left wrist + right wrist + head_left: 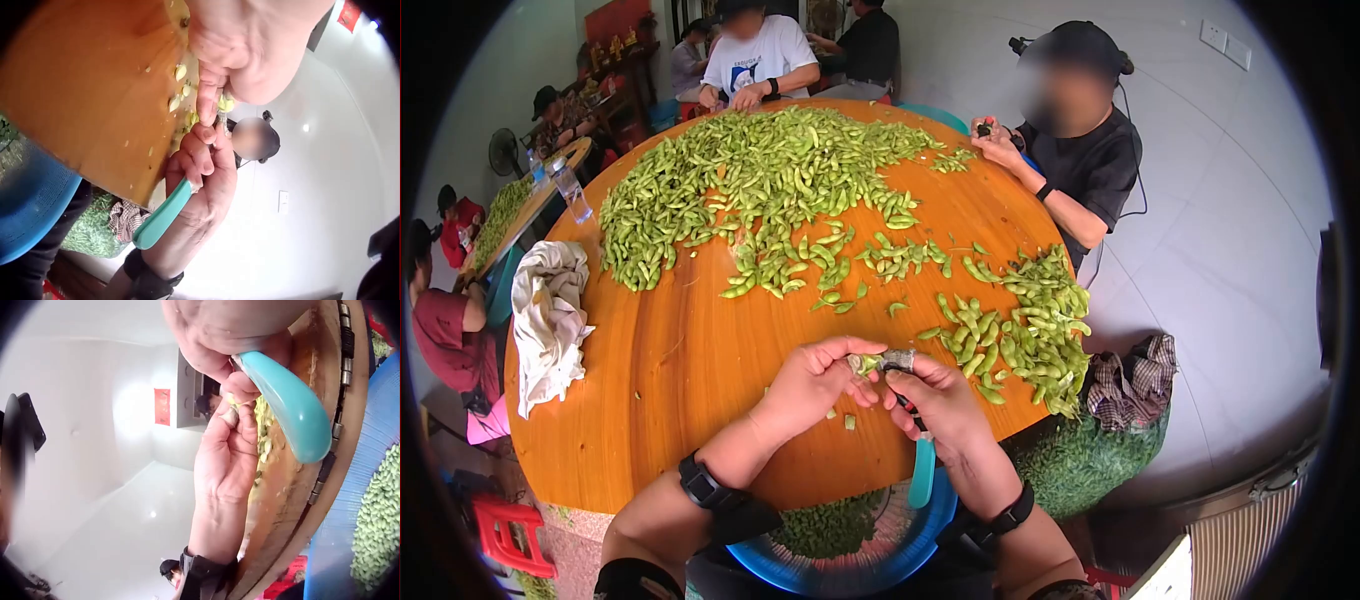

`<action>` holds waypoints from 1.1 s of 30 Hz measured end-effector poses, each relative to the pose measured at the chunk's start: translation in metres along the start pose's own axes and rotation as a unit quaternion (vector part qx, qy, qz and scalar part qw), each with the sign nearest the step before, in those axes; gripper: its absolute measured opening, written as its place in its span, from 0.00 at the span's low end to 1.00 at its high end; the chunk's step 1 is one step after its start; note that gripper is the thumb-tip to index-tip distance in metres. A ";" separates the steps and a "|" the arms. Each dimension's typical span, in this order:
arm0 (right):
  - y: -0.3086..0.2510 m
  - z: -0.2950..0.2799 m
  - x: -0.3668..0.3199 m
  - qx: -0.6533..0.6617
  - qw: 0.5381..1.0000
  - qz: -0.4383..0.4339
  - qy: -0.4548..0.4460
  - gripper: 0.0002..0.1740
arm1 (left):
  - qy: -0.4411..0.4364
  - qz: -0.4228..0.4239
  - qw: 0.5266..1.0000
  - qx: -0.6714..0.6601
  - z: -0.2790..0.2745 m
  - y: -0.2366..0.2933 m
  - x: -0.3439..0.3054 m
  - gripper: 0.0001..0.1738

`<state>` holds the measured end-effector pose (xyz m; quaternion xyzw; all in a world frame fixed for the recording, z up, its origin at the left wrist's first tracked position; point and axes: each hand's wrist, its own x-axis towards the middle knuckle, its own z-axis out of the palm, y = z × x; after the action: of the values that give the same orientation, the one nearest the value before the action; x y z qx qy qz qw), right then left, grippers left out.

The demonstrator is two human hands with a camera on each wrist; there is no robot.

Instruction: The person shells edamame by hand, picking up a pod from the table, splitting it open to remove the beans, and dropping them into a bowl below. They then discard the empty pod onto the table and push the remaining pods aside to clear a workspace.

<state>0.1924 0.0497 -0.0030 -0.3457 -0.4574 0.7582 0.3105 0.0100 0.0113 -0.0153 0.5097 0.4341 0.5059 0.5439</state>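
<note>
Over the near edge of the table, my left hand (805, 385) pinches a green soybean pod (862, 364) between thumb and fingers. My right hand (948, 405) meets it at the fingertips and grips a tool with a teal handle (922, 472), which sticks out below the palm. The fingers hide the tool's working end. A grey wrapped piece (898, 360) shows beside the pod at the right fingertips. In the right wrist view the handle (290, 409) slants across, close to the camera. Below the hands, a blue basin (322, 550) holds shelled green beans (384, 512).
A large heap of pods (750, 170) covers the far side of the round wooden table (670, 400), a smaller heap (1040, 320) the right. White cloth (550, 320) and a bottle (572, 190) lie left. Another person (1090, 150) sits right, above a filled green bag (1090, 460).
</note>
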 end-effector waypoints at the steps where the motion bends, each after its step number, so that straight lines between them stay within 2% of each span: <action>1: -0.001 0.000 0.000 0.007 1.000 0.014 -0.004 0.07 | -0.009 -0.022 0.999 -0.038 -0.002 0.001 0.001 0.16; 5: 0.002 0.002 0.002 -0.029 0.999 -0.015 0.012 0.07 | -0.012 -0.059 0.989 -0.135 0.001 0.007 0.001 0.15; 7: 0.000 0.010 -0.002 -0.111 0.991 -0.059 0.043 0.06 | 0.010 -0.014 1.000 -0.005 0.006 0.008 -0.001 0.16; 8: -0.002 0.014 -0.004 -0.111 0.991 -0.059 0.041 0.06 | 0.011 -0.013 1.000 -0.005 0.006 0.006 -0.001 0.16; 10: -0.004 0.020 -0.007 -0.141 0.985 -0.076 0.062 0.06 | 0.033 -0.063 0.990 0.119 0.006 0.002 -0.002 0.16; 11: -0.004 0.020 -0.007 -0.142 0.985 -0.076 0.060 0.06 | 0.035 -0.063 0.990 0.118 0.005 0.001 -0.002 0.16; 13: -0.003 0.018 -0.005 -0.126 0.986 -0.088 0.065 0.06 | -0.002 -0.052 0.998 -0.045 0.004 0.000 -0.002 0.15; 19: 0.001 0.022 -0.009 -0.117 0.987 -0.096 0.058 0.06 | 0.031 -0.075 0.990 -0.113 0.003 0.000 0.000 0.15; 22: 0.002 0.024 -0.012 -0.099 0.990 -0.086 0.059 0.06 | 0.061 -0.096 0.990 -0.084 0.004 0.003 -0.001 0.16; 29: 0.002 0.024 -0.014 -0.088 0.992 -0.064 0.062 0.06 | 0.066 -0.117 0.988 -0.073 -0.003 0.000 0.000 0.16; 33: 0.001 0.020 -0.014 -0.083 0.992 -0.072 0.065 0.06 | 0.016 -0.108 0.993 -0.031 -0.002 0.004 -0.002 0.16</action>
<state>0.1837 0.0289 0.0059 -0.3852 -0.5213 0.6692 0.3635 0.0071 0.0098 -0.0120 0.4342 0.4793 0.4654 0.6043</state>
